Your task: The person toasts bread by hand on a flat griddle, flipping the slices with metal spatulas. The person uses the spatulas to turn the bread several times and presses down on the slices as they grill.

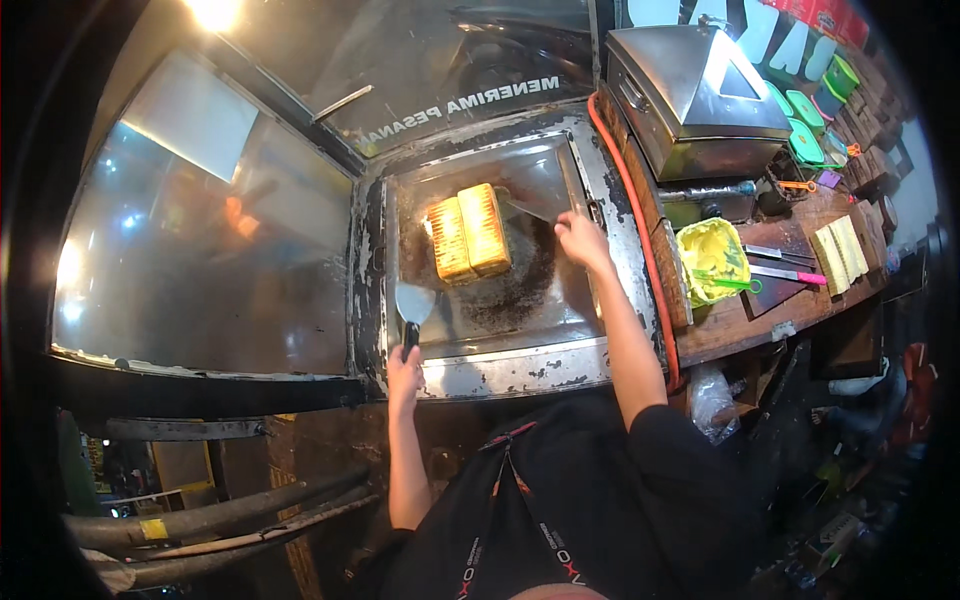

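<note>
Golden-yellow toasted bread slabs [468,235] with fine ridged lines, browned at the edges. Dull grey steel griddle [520,300], blackened with a dark scorched patch around the bread, rim flecked with black chips. Silver spatula blade [414,302] on a black handle. Bright yellow tub [712,262] at the surface's near edge, holding a green-handled tool [738,285]. Pink-handled knife [788,272] beside it. Pale yellow bread slices [840,252] on dark brown wood. Orange-red hose [640,230] along the griddle's right edge. Green container lids [806,140] at the far corner.

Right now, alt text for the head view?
Two toasted bread slabs lie on a griddle; the left hand holds a spatula, the right hand a scraper. A yellow tub sits on the counter to the right.
</note>
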Available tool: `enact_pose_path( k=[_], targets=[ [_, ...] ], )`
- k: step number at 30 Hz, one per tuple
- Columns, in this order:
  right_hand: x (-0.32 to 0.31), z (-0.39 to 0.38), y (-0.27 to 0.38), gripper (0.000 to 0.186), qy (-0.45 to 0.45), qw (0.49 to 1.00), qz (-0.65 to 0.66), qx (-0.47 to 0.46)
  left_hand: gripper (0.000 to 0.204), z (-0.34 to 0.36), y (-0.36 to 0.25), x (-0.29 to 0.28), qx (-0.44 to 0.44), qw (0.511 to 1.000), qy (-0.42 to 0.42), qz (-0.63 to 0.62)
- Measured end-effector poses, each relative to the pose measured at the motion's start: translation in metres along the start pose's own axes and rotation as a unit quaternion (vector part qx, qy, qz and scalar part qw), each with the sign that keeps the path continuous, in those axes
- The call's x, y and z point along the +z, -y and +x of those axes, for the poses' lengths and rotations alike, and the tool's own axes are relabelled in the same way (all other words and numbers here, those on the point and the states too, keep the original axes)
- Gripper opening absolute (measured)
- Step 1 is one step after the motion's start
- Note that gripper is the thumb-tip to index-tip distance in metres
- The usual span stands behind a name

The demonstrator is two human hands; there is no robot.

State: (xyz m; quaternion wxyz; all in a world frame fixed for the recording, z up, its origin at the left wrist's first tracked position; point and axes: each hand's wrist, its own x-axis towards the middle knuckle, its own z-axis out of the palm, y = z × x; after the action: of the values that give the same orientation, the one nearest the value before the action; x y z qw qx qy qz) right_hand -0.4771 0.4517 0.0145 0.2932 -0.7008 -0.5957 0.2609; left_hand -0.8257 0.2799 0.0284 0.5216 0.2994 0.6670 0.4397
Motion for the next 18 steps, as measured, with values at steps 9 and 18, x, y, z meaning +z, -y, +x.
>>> enact_pose_path(
  k=[9, 18],
  targets=[
    [0.026, -0.118, 0.031, 0.033, 0.174, 0.920, 0.317, 0.149, 0.025, 0.096, -0.017, 0.017, 0.306, 0.851, -0.056, 0.422],
    [-0.033, -0.163, 0.033, 0.033, 0.077, 0.984, 0.159, 0.021, 0.022, 0.005, -0.007, 0.009, 0.197, 0.928, -0.030, 0.313]
  ],
)
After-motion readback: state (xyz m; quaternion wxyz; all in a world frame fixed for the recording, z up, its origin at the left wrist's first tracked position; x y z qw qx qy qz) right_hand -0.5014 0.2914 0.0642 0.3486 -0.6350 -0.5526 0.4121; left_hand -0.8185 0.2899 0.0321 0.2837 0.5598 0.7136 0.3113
